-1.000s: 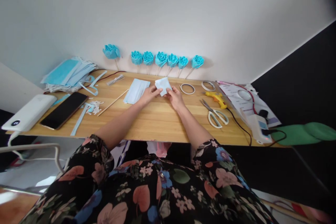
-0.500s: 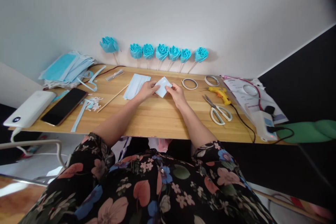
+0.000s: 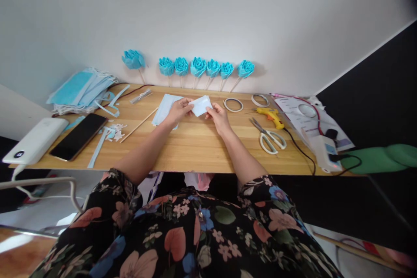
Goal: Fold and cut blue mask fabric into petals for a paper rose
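Between my two hands is a small light-blue piece of mask fabric [image 3: 200,106], held above the wooden table. My left hand [image 3: 181,109] pinches its left edge, and my right hand [image 3: 217,117] grips its lower right corner between thumb and fingers. Partly under my left hand lies a stack of pale mask fabric sheets [image 3: 164,108]. A thin wooden stick [image 3: 138,125] rests to the left of that stack. Right of my right hand are a roll of white tape [image 3: 233,104], scissors with white handles [image 3: 267,136] and a yellow glue gun [image 3: 270,117].
Several blue fabric flowers on sticks [image 3: 198,67] lean on the wall behind. At left are a pile of face masks [image 3: 76,89], a phone [image 3: 79,136], a white power bank [image 3: 35,140] and fabric scraps [image 3: 113,132]. A power adapter [image 3: 325,152] with cords sits at right.
The small fabric piece has turned in my hands, from a diamond shape to a wider, tilted one. Both hands stay on it. The whole view has shifted slightly.
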Motion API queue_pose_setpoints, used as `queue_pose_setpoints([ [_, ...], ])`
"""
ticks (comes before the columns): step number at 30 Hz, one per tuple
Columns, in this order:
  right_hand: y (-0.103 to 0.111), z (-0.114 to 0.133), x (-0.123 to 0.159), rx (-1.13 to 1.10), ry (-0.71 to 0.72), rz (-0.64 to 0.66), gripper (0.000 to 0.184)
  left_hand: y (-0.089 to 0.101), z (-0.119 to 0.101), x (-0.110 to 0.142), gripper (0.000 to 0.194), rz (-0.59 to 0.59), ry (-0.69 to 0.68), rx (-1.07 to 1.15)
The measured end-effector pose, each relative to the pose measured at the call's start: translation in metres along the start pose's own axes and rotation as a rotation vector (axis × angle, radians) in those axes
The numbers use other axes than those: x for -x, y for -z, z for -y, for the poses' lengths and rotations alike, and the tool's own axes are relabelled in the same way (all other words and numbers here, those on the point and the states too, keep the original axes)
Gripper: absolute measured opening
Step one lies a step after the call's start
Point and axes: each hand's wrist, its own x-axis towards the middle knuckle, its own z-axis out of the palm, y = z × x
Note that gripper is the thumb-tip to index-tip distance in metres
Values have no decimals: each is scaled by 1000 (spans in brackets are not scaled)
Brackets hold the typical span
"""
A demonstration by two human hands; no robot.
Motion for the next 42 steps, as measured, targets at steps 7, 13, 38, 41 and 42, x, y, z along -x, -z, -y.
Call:
queue_pose_setpoints([
  [7,-4,4,7,-19,28,51,18,1,3,-2,9,-89,-7,106],
  [13,-1,8,8,-92,-48,63,32,2,5,-2,7,-66,-62,95],
  [38,-8,7,13,98,-81,113,53,-12,0,11,57,61,62,-102],
  [41,-8,6,14,107,-65,136,53,-13,1,11,41,47,52,-151],
  [42,-9,5,15,116,-59,141,52,-12,2,11,37,36,43,-157],
])
